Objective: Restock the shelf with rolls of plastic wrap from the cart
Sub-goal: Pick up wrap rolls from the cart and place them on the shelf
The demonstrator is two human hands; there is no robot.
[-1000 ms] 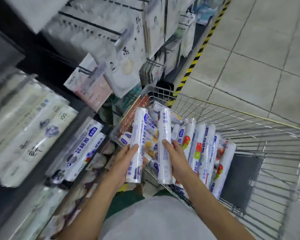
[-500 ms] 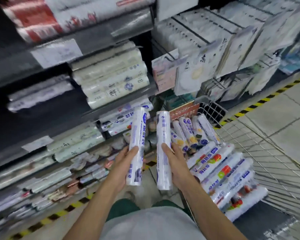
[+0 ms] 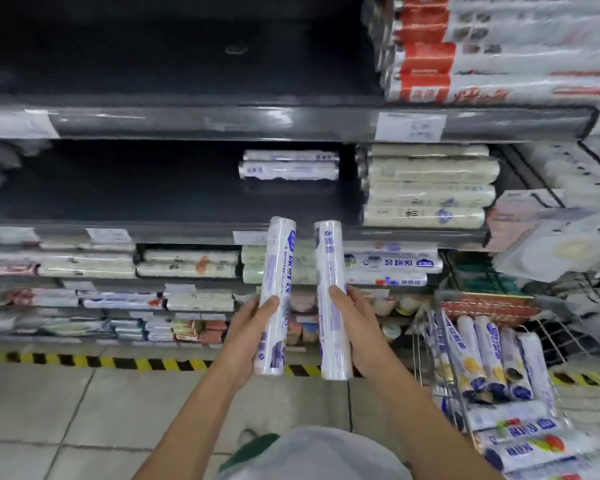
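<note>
White roll [image 3: 277, 268] clamped in left hand [image 3: 252, 329], second roll [image 3: 329, 261] in right hand [image 3: 359, 329] — both upright. Turn flat, slide onto dark shelf [image 3: 153, 199] beside stocked pair [image 3: 289, 165] — labels outward.

I can't read the smeared white paper price tags [image 3: 410, 127], and the silver wire cart [image 3: 485, 308] is cut off bottom-right.

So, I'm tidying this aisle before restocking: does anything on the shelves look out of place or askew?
Mostly the middle shelf: it is nearly bare, with just two white rolls stacked far back, beside a full stack of cream rolls. Nothing looks spilled or damaged, though the picture is blurred.
</note>
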